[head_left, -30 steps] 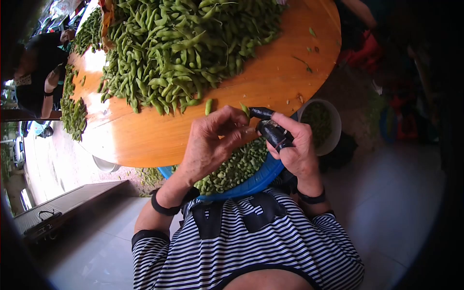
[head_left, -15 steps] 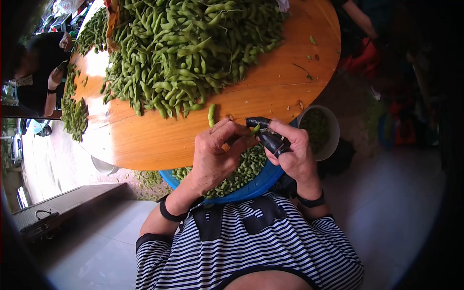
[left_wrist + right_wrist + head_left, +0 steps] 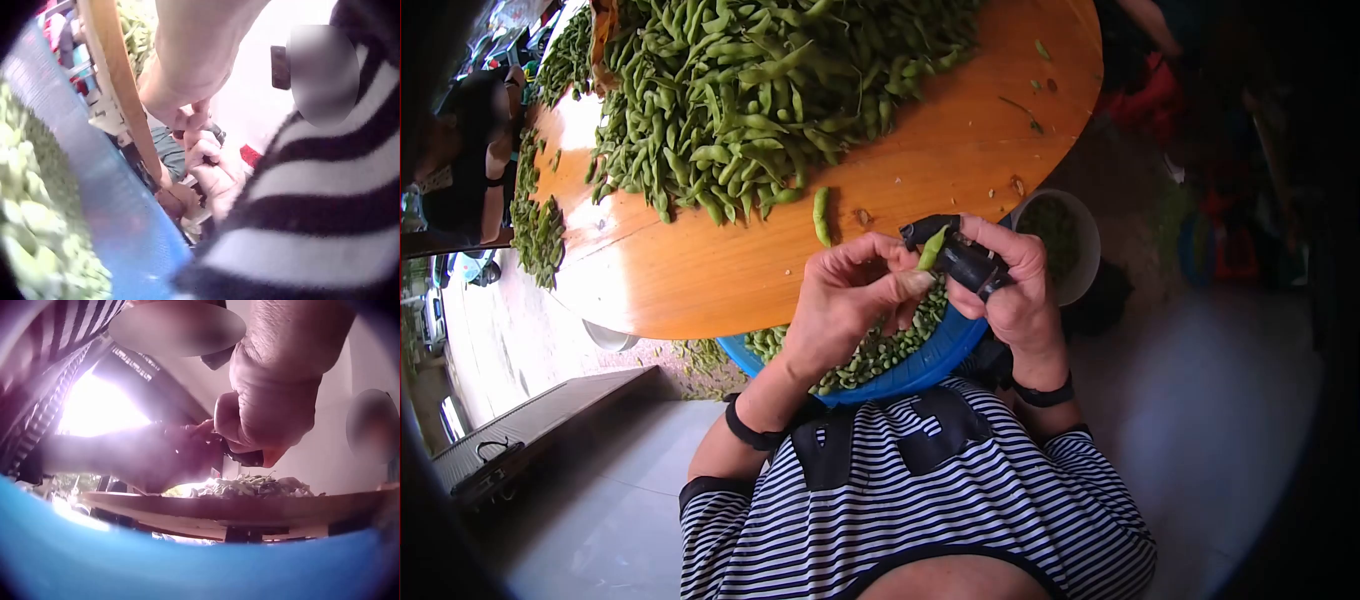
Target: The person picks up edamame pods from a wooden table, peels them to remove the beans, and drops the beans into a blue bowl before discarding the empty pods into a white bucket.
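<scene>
In the head view a green soybean pod (image 3: 933, 248) stands between the two hands, over the near edge of the table. My left hand (image 3: 832, 300) pinches its lower end with the thumb and curled fingers. The right hand (image 3: 1020, 285) wears black coverings on its index finger (image 3: 930, 231) and thumb (image 3: 972, 266), which close on the pod from the other side. Below the hands, a blue basin (image 3: 905, 383) holds loose shelled green beans (image 3: 870, 365). The wrist views show both hands close together, the pod hidden there.
A large heap of pods (image 3: 730, 100) covers the far part of the wooden table (image 3: 730, 290). One single pod (image 3: 822, 216) lies before it. A white bucket (image 3: 1090, 245) stands to the right below the table. Another person (image 3: 465, 160) is at the far left.
The pod has come up between the fingers and shows more of its length than half a second ago. The left thumb has shifted against its lower end; the right hand stays nearly in place.
</scene>
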`<state>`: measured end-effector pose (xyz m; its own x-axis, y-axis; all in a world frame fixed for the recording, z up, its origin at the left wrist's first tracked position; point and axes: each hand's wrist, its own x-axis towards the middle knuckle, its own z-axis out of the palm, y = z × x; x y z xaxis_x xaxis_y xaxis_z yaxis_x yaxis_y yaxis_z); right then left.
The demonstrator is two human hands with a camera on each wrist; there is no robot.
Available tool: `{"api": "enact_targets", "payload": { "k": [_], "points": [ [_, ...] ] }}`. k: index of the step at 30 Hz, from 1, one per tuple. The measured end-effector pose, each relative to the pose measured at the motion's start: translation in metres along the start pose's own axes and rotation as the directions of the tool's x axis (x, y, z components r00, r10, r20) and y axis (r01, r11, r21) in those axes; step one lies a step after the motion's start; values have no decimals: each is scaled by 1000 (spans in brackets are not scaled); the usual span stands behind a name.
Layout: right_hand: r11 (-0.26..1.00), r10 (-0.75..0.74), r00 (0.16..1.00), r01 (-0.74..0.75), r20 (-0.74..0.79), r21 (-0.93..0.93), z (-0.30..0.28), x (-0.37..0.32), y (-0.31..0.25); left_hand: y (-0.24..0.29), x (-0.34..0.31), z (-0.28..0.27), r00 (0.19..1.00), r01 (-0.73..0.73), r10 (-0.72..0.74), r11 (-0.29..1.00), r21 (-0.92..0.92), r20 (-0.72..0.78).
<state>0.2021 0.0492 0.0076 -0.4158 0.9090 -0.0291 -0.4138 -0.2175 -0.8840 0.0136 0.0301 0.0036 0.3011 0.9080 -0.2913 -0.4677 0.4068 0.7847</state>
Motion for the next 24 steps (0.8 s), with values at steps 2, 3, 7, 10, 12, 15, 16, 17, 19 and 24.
{"api": "enact_targets", "payload": {
  "k": [2, 3, 7, 10, 12, 15, 16, 17, 19, 24],
  "points": [
    [949, 3, 996, -30, -85, -315, 8, 2, -5, -10, 0, 1, 996, -84, 86, 992, 95, -17],
    [949, 4, 996, -31, -86, -314, 9, 2, -6, -13, 1, 1, 984, -167, 174, 967, 191, -24],
    [926, -19, 994, -24, -110, -377, 10, 1, -2, -12, 3, 0, 960, -179, 256, 871, 458, -112],
    [873, -113, 987, 45, -111, -485, 14, 1, -6, -14, 9, 3, 895, -317, 444, 689, 652, -33],
    [818, -170, 981, 85, -99, -568, 15, 2, -6, -14, 11, 5, 903, -315, 429, 703, 638, -27],
    [809, -201, 974, 107, -101, -578, 10, 2, 0, -6, 11, 6, 984, -108, 161, 880, 463, -77],
    [871, -150, 982, 76, -115, -486, 8, 1, 2, -2, 11, 5, 984, -106, 160, 881, 462, -78],
    [921, -97, 988, 42, -123, -387, 6, 1, 2, 2, 11, 3, 996, -33, 63, 901, 432, -56],
    [960, -63, 991, 29, -114, -278, 4, 1, 2, 7, 12, -2, 999, 42, -33, 913, 405, -30],
    [999, 23, 999, -25, -34, -32, -8, 2, 7, 13, 13, 2, 993, 120, -120, 952, 283, -16]
  ]
}}
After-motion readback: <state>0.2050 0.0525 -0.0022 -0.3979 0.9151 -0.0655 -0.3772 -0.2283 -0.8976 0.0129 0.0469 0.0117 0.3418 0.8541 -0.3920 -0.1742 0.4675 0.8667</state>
